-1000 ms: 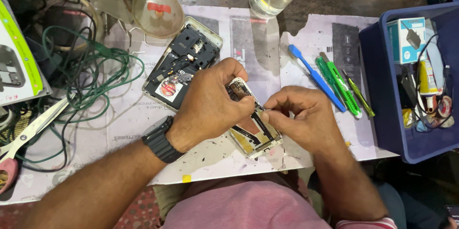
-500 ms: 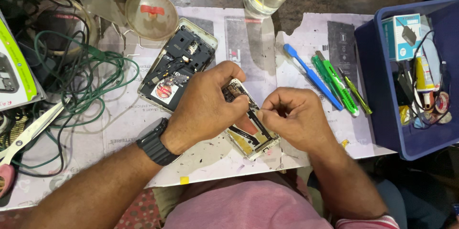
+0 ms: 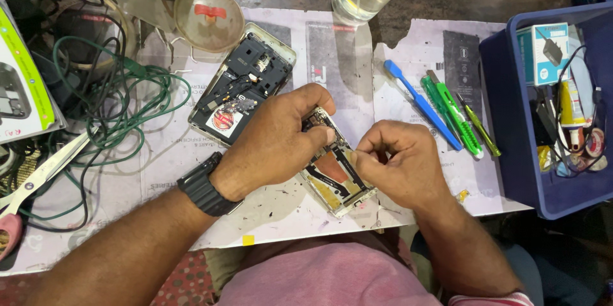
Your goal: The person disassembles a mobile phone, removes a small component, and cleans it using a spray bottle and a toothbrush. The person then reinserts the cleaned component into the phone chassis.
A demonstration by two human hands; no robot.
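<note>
1. Opened phone point(image 3: 335, 175): a slim, pale-framed body lying slantwise at the centre of the frame on the paper-covered desk point(image 3: 281, 210), its inside bare, with an orange-brown patch and dark parts showing.
2. Left hand point(image 3: 274, 143), black watch at the wrist, curls over the phone's upper end, fingers closed on its edge.
3. Right hand point(image 3: 399, 165) pinches its thumb and forefinger tight at the phone's right edge; what they pinch cannot be told.
4. A second opened phone shell point(image 3: 242, 89) lies upper left of them.
5. A blue toothbrush point(image 3: 421, 103) and green cutter point(image 3: 452, 113) lie to the right.
</note>
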